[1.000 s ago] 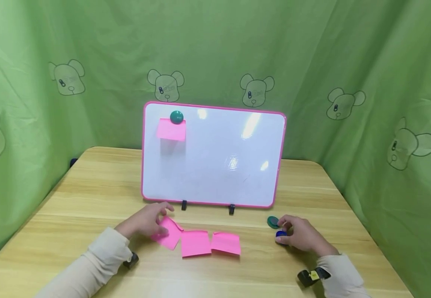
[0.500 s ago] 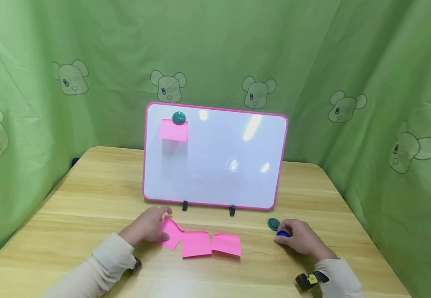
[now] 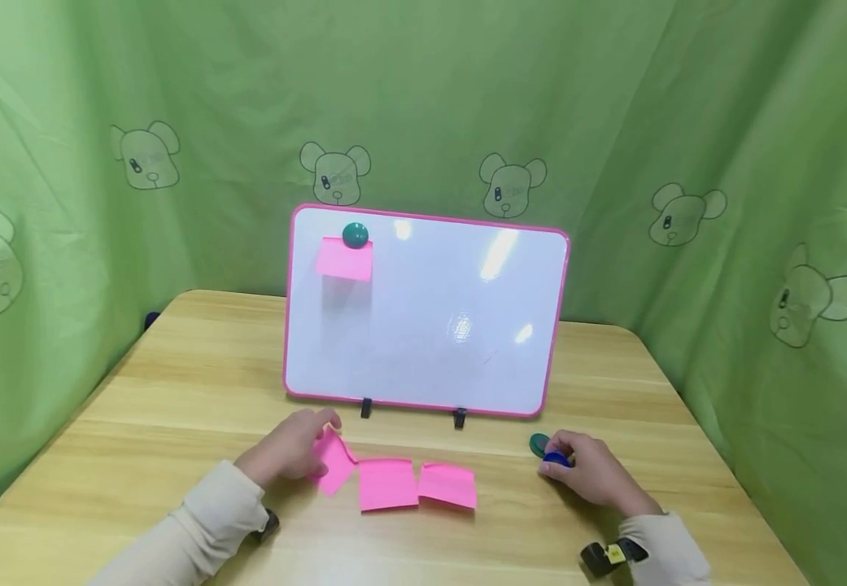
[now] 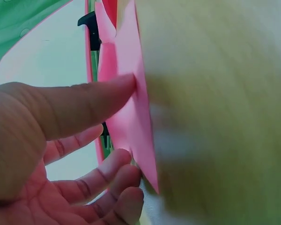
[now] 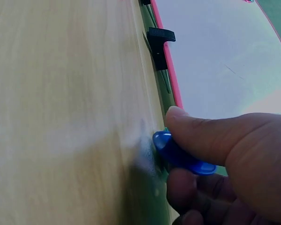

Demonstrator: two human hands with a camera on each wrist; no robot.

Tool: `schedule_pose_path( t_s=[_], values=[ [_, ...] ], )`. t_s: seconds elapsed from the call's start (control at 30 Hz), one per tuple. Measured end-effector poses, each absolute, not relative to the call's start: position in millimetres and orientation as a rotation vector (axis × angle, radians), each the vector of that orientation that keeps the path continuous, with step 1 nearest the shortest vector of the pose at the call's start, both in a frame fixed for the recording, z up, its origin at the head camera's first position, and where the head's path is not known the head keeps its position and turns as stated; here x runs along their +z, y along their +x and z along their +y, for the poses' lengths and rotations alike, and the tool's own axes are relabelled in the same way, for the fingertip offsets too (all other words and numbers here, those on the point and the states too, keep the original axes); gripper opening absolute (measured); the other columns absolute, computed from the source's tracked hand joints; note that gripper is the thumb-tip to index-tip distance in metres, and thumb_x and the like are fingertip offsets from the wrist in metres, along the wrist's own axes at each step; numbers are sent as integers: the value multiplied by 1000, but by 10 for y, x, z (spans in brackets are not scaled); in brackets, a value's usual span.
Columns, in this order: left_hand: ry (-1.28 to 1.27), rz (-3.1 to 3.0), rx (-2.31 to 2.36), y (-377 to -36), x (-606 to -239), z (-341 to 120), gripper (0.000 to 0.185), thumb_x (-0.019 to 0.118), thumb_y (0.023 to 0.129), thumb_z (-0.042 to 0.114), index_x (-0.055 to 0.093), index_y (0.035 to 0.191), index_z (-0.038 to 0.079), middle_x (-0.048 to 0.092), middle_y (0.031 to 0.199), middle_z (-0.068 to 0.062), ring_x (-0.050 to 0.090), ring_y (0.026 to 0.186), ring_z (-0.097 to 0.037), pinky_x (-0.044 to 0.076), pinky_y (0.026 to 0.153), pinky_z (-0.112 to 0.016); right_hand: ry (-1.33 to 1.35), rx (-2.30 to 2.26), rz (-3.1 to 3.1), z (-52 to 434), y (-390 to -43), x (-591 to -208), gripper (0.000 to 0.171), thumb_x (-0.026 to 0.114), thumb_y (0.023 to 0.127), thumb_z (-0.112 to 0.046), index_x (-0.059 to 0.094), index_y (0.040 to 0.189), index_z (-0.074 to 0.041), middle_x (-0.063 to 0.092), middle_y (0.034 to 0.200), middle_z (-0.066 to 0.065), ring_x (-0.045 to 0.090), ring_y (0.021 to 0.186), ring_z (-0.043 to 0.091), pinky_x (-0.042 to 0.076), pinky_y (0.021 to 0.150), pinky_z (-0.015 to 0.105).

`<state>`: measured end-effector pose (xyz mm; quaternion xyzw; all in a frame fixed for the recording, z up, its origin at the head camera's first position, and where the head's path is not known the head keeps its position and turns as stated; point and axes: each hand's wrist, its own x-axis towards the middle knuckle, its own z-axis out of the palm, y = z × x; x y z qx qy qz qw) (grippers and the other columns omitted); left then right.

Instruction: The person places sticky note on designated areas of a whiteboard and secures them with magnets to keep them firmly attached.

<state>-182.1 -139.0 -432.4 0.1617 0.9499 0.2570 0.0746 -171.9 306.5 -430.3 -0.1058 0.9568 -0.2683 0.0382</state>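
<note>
At the left of the note row, my left hand (image 3: 287,446) holds a pink sticky note (image 3: 336,468) by its left side. In the left wrist view the thumb presses on the face of that sticky note (image 4: 131,112), with curled fingertips at its edge. Two more notes, a middle sticky note (image 3: 388,486) and a right sticky note (image 3: 448,487), lie beside it on the table. Over at the right, my right hand (image 3: 597,472) pinches a round blue magnet (image 5: 178,153) between thumb and fingers. Just behind it lies a green magnet (image 3: 539,443), partly hidden by the fingers.
A pink-framed whiteboard (image 3: 423,325) stands upright on black feet (image 3: 460,417) behind the notes. On its upper left, a green magnet (image 3: 355,235) holds up a pink sticky note (image 3: 345,260). Green curtain (image 3: 423,73) surrounds the wooden table (image 3: 174,382).
The right fingers have closed in on the blue magnet and tilted it. The left hand has shifted slightly right, and its sticky note has turned a little. The head view has drifted slightly.
</note>
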Motion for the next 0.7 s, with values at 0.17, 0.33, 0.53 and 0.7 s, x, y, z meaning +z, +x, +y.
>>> schedule_pose_path(
  t_s=[0.17,0.33,0.53,0.7],
  values=[
    [456,2897,698,-1771,-4314,-1409,56,89,64,11,58,110,9,54,89,-9,52,81,-24,49,77,-43,-312,-868,2935,3058,-1733,-4311,20,76,83,-19,62,94,-11,61,84,3,55,75,16,47,63,31],
    [437,2911,695,-1760,-4303,-1416,56,89,62,8,58,110,7,56,90,-11,53,83,-26,50,78,-45,-333,-918,2938,3055,-1757,-4318,15,74,86,-16,64,96,-11,64,88,5,57,78,17,50,59,27],
    [392,2864,769,-1775,-4290,-1414,53,85,61,-2,60,107,8,56,83,-6,53,78,-22,51,71,-39,-366,-901,2938,3058,-1769,-4350,13,73,87,-15,67,97,-11,65,94,4,57,80,16,50,63,27],
    [363,2855,790,-1775,-4271,-1428,51,84,61,-5,61,105,10,58,86,-7,54,78,-23,51,69,-37,-407,-885,2947,3055,-1783,-4381,12,72,87,-15,67,97,-12,66,96,2,59,85,16,52,71,30]
  ],
)
